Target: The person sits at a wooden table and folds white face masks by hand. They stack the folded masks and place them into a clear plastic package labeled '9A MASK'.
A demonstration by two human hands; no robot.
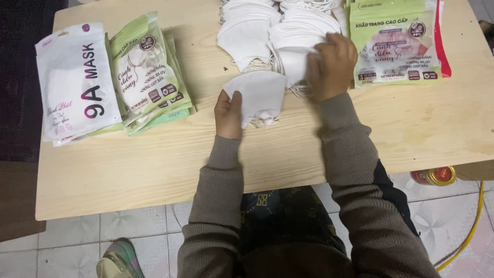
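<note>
While you sit at the near edge of the wooden table, a wide bare strip of tabletop lies between that edge and your hands, with more open wood to the right of your right sleeve. Your left hand pinches one white mask by its left edge, and that mask lies flat, just apart from the rest. Your right hand is curled, fingers down, on the pile of white masks behind it; the pile overlaps too much to count. At left, one white packet sits near the table's left edge, touching a fanned stack of green packets, at least three. At far right, another stack of green packets lies close to the back edge, its number hidden. Below the table, right, one red can stands on the tiled floor.
</note>
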